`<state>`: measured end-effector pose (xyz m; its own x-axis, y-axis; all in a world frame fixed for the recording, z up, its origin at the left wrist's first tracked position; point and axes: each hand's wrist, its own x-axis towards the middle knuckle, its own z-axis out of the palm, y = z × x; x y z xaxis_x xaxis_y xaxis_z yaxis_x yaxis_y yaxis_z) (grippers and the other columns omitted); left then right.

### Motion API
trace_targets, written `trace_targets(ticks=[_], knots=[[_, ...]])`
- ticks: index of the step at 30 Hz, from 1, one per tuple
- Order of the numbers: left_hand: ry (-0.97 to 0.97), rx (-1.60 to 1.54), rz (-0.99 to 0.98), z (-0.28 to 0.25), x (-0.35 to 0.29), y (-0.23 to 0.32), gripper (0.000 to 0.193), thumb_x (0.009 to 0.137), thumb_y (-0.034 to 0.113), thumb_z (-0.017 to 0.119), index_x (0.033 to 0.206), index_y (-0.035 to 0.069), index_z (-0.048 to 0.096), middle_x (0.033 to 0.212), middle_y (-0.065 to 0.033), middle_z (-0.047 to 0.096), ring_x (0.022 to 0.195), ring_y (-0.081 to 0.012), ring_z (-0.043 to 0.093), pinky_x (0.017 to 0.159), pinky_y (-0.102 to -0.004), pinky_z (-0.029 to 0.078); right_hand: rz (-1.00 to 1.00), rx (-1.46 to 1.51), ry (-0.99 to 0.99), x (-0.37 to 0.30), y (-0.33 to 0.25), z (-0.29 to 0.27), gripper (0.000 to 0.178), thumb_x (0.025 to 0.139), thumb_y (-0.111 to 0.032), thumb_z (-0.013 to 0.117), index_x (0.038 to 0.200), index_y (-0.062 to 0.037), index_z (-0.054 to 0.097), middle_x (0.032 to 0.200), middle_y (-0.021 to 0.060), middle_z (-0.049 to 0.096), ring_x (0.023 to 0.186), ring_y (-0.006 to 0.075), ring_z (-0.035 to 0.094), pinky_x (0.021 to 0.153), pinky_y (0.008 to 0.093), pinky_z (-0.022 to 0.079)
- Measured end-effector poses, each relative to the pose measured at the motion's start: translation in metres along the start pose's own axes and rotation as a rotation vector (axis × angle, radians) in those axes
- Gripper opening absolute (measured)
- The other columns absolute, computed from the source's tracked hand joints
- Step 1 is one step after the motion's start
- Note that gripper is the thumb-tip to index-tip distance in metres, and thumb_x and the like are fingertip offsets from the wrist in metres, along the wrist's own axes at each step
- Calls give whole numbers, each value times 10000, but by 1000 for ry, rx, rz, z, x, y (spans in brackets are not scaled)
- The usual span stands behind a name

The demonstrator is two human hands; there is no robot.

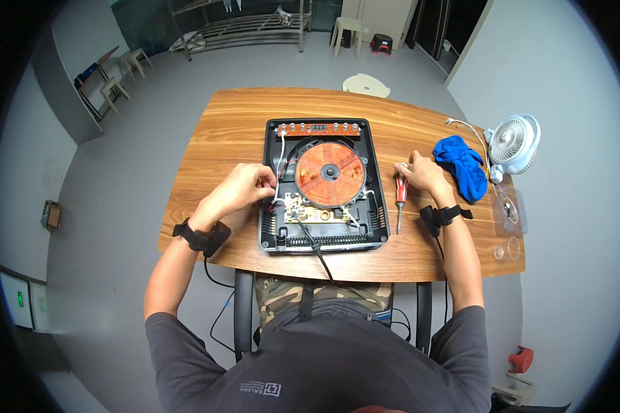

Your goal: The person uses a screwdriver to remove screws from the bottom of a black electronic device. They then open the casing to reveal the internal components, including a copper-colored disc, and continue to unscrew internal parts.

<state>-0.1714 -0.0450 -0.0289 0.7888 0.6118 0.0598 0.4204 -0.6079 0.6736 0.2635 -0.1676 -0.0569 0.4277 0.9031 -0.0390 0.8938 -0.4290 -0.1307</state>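
Observation:
An opened induction cooker (324, 241) lies on the table, its black shell showing a round copper coil (317, 172). My left hand (244, 187) is at the shell's left edge, fingertips pinched together beside a white wire (280, 155) and the circuit board (317, 210). Whatever lies between those fingertips is too small to make out. To the right of the cooker, my right hand (426, 172) has its fingers curled on the upper end of a screwdriver (401, 193) with a red and black handle. The screwdriver's blade points toward me along the tabletop.
A blue cloth (461, 165) and a small white fan (513, 144) are at the table's right side. Near them stand a clear plastic box (510, 210) and small clear round lids (506, 249). A black cord (317, 255) runs from the cooker over the near table edge.

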Motion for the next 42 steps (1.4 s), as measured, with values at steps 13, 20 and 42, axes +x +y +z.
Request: trace_targets(ticks=[13, 20, 42], knots=[[-58, 239, 42, 32, -3, 0, 146, 869, 120, 766, 946, -4, 757, 927, -172, 718, 900, -359, 694, 803, -433, 554, -1116, 232, -131, -57, -145, -36, 249, 973, -212, 655, 1148, -44, 710, 1164, 94, 685, 1096, 313, 634, 950, 421, 534], [-34, 222, 70, 39, -2, -8, 135, 879, 114, 754, 926, -13, 760, 928, -185, 721, 911, -373, 694, 809, -438, 553, -1298, 132, -318, -50, -182, -3, 357, 1028, -261, 566, 1260, -27, 703, 1343, 107, 675, 1126, 325, 602, 1001, 428, 500], [16, 142, -4, 44, -1, -10, 142, 850, 105, 745, 881, -33, 757, 882, -212, 729, 844, -397, 714, 770, -453, 560, -1172, 3, -370, -51, -194, 19, 367, 1057, -325, 516, 1188, -68, 743, 1208, 83, 743, 1074, 351, 588, 978, 475, 470]])
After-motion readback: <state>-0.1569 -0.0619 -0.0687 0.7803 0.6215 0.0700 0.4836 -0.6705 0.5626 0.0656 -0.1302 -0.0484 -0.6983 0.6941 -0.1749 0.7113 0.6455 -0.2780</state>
